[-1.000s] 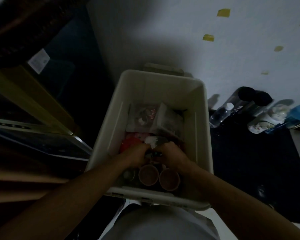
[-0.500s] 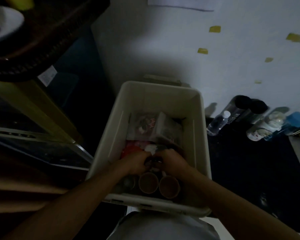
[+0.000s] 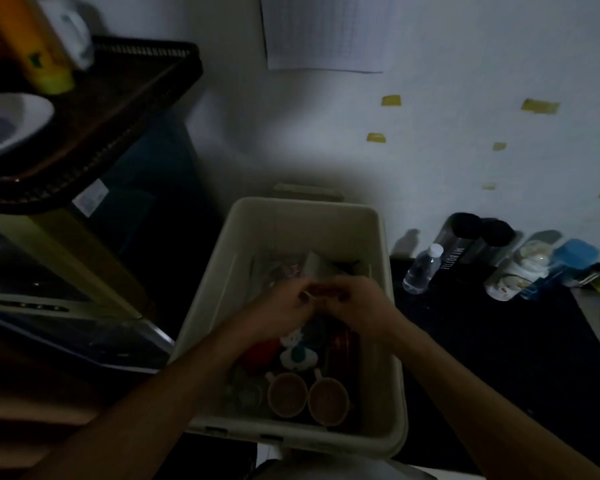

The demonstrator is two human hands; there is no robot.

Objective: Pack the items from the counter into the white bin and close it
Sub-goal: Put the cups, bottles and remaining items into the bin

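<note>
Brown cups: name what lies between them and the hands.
Head view: a white item with a teal spot and a red item, inside the white bin, between the brown cups and the left hand and right hand.

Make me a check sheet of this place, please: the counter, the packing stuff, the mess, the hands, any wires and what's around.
Surface: dark counter right of the bin, dimly lit.
Job's things: white bin open, no lid on it; inside, brown cups side by side at the near end, a red item, packets at the far end.
Clutter: water bottle, dark bottle and blue-lidded container along the wall.
Hands: left hand and right hand meet over the bin, fingers curled; grip too blurred to tell.
Cables: nothing seen.
Surroundings: paper sheet and yellow tape bits on the wall; dark tray with a yellow bottle, left.
</note>
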